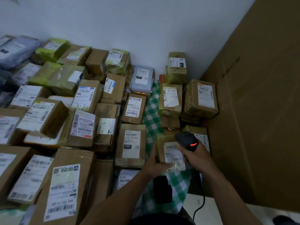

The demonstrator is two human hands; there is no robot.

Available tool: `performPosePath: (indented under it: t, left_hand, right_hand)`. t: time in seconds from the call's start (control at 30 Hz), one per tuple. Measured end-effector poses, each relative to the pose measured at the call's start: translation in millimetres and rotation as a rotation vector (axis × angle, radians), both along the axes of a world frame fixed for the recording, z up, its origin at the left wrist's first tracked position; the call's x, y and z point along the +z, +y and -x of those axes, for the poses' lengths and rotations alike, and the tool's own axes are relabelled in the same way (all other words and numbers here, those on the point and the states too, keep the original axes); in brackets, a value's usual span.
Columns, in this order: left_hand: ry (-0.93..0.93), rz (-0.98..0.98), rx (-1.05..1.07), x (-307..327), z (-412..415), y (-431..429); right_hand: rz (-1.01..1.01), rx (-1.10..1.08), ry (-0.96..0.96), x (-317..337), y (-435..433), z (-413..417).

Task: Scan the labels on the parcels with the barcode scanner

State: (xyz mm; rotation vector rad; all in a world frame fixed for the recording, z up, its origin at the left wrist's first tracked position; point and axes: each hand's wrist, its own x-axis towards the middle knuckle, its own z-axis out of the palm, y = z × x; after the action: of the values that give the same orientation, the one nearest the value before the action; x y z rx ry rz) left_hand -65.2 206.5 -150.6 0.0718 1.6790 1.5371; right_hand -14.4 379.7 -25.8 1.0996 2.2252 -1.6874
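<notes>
My right hand (197, 155) grips a black barcode scanner (186, 140) with a red light lit on its back, its head pointing down at a small tape-wrapped parcel (170, 151) with a white label. My left hand (156, 164) holds that parcel by its left and near edge, thumb along its side. The parcel sits on a green-and-white checked cloth (152, 114). Many more labelled cardboard parcels (132, 143) cover the surface to the left and behind.
A tall cardboard box (259, 111) walls off the right side. Stacked parcels (200, 98) stand behind the scanner near the white wall. A black object (162, 190) lies on the cloth under my left forearm. The scanner's cable (200, 203) hangs down at the near edge.
</notes>
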Motion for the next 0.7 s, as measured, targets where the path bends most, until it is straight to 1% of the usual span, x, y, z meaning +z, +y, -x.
performPosePath:
  t: [0.07,0.13,0.23,0.33,0.43,0.57,0.7]
  left_hand:
    - [0.003,-0.028,0.123,18,4,-3]
    - [0.051,-0.061,0.188,29,7,-10]
    - [0.079,-0.068,0.219,47,12,-21]
    - [0.142,-0.022,0.236,60,19,-28]
    - [0.145,-0.086,0.271,73,24,-32]
    - [0.224,-0.102,0.298,84,42,-36]
    - [0.341,-0.034,0.296,93,73,-34]
  right_hand:
    - [-0.009,-0.033,0.045,5,0,3]
    - [-0.021,-0.046,0.093,13,-3,6]
    - [-0.029,-0.029,0.144,22,-15,12]
    - [-0.049,-0.005,0.177,26,-28,20]
    - [-0.064,0.052,0.203,28,-33,28]
    - [-0.038,0.062,0.232,41,-34,39]
    - [-0.078,0.041,0.292,59,-26,50]
